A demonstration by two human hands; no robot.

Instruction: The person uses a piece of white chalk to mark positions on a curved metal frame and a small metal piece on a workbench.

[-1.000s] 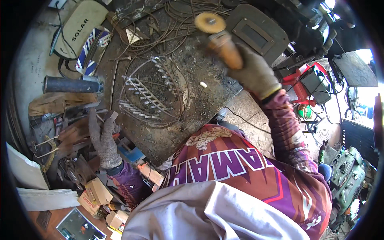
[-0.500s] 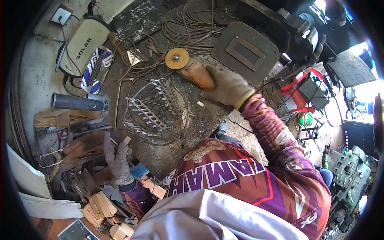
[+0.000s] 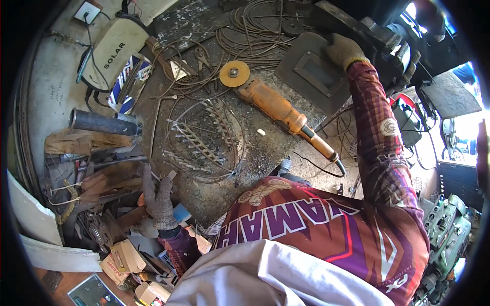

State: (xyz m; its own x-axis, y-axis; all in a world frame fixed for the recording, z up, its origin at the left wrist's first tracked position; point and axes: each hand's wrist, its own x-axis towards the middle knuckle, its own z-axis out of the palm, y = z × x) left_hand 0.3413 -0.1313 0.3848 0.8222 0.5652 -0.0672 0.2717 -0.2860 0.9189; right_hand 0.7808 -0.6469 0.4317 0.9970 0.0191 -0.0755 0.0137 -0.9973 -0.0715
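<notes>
My right hand [image 3: 346, 52], in a tan work glove, is closed at the far right edge of a dark welding shield [image 3: 291, 69] with a rectangular window. Its fingertips are partly hidden there. Left of the shield lies an orange angle grinder [image 3: 273, 104] with a yellowish disc [image 3: 234, 74], untouched. My left hand [image 3: 162, 204], in a grey knitted glove, rests low at the left with its fingers apart. A small flat metal piece [image 3: 172, 175] shows at one fingertip; whether it is held is unclear. Between the hands sits a round wire frame [image 3: 196, 140] with rows of short metal strips.
Coiled rods [image 3: 250, 30] lie at the back, with pliers [image 3: 202, 58] nearby. A dark pipe [image 3: 102, 124] and a blue-white carton [image 3: 127, 84] stand at the left. Cardboard boxes [image 3: 127, 256] crowd the lower left. The grinder's cord [image 3: 319, 168] curves near my body.
My right hand has let go of the angle grinder, which now lies on the work surface, and moved right and away to the welding shield. My left hand has hardly moved.
</notes>
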